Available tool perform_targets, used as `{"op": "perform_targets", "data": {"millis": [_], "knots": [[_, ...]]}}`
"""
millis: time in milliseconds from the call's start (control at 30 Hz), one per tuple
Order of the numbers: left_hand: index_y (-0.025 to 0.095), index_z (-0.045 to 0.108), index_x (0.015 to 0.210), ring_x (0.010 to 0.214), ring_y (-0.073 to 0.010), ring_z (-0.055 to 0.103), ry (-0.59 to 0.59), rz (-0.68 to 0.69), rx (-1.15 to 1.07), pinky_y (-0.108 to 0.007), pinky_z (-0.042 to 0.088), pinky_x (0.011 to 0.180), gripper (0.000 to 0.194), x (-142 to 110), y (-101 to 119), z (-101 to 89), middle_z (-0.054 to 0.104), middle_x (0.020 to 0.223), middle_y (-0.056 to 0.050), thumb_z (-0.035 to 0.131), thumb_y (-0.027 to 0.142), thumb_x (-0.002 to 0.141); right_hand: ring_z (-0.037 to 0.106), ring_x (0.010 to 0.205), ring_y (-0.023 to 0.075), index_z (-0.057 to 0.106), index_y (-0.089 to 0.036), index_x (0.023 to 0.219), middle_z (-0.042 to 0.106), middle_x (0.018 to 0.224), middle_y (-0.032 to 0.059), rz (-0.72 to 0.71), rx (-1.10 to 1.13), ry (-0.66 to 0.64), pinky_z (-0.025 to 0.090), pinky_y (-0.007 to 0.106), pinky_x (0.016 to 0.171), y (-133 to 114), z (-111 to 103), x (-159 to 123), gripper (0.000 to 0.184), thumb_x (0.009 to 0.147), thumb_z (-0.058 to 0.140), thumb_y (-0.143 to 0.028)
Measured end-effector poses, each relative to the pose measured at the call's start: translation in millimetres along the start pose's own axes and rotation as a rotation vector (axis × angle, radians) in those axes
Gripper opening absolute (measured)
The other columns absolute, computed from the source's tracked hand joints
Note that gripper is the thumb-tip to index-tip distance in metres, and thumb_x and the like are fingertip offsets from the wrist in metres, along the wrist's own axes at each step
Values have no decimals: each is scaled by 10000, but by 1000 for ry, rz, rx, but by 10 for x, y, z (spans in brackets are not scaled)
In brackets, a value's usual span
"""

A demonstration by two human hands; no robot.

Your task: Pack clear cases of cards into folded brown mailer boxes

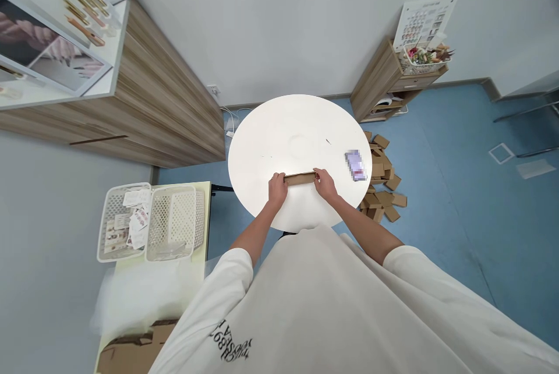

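Observation:
A small brown cardboard box (300,179) is held between both hands over the near half of the round white table (283,123). My left hand (278,189) is closed around its left end. Around the right end, the fingers of my right hand (324,183) are closed too. The long side of the box faces me, and whether it touches the tabletop is hard to tell. To the right on the table lies a blurred purple object (356,165).
Several cardboard boxes (382,167) are piled on the floor right of the table. At left, two white baskets (148,228) stand on a side table, with flattened cardboard (135,356) nearer me. A wooden cabinet (170,88) and small shelf unit (379,80) flank the far wall.

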State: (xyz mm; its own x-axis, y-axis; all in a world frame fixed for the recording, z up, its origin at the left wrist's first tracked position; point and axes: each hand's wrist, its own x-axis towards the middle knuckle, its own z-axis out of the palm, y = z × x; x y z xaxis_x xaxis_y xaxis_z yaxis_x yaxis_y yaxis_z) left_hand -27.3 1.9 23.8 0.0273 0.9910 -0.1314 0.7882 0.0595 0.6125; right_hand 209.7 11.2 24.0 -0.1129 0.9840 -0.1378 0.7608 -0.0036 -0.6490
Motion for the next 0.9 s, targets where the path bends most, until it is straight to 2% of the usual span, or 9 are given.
{"op": "perform_targets", "data": {"millis": [200,333,433,567,667,800,900], "knots": [[221,595,1278,950,-237,633,-16,-48,-70,-390,533,873,353,22,-25,17,561,1186,-107,499,174,942,605,1014,255,548,-217,1419,600,1153,114,-15,-43,-35,506,403,937,16,-15,2,471,976,387,-219],[233,555,1359,1078,-250,613,-43,47,-47,-396,509,951,393,-24,-70,-27,551,1295,-115,425,216,990,598,1069,263,485,-219,1493,590,1238,128,-50,-71,-53,504,402,939,35,-31,-20,508,1015,318,-253],[228,429,1500,1255,-289,538,-102,128,26,-439,451,1042,486,-125,-107,-52,477,1475,-143,367,271,1020,575,1144,274,390,-228,1563,559,1361,135,-75,-128,-93,488,409,968,49,-25,-71,544,1039,258,-286],[207,168,1625,1490,-362,304,-191,173,134,-539,306,1155,722,-307,-136,-14,232,1672,-168,462,350,981,520,1243,339,201,-231,1638,384,1591,147,-72,-276,-174,441,477,1019,62,33,-187,646,1034,345,-408],[195,73,1639,1544,-364,193,-206,158,156,-570,225,1187,821,-394,-145,47,142,1699,-172,491,295,939,479,1294,377,101,-241,1651,206,1683,143,-56,-337,-212,417,513,1027,74,80,-256,749,1010,406,-478],[201,63,1642,1529,-363,221,-181,135,149,-553,226,1181,862,-402,-152,89,180,1685,-179,497,212,897,443,1332,384,63,-241,1652,139,1699,147,-55,-326,-222,403,517,1035,85,94,-264,777,1004,407,-498],[209,101,1641,1450,-370,348,-168,117,110,-546,303,1129,845,-378,-153,81,325,1605,-198,485,184,889,427,1341,382,79,-236,1650,223,1668,159,-58,-290,-215,396,514,1043,72,82,-239,774,1001,413,-494]]}}
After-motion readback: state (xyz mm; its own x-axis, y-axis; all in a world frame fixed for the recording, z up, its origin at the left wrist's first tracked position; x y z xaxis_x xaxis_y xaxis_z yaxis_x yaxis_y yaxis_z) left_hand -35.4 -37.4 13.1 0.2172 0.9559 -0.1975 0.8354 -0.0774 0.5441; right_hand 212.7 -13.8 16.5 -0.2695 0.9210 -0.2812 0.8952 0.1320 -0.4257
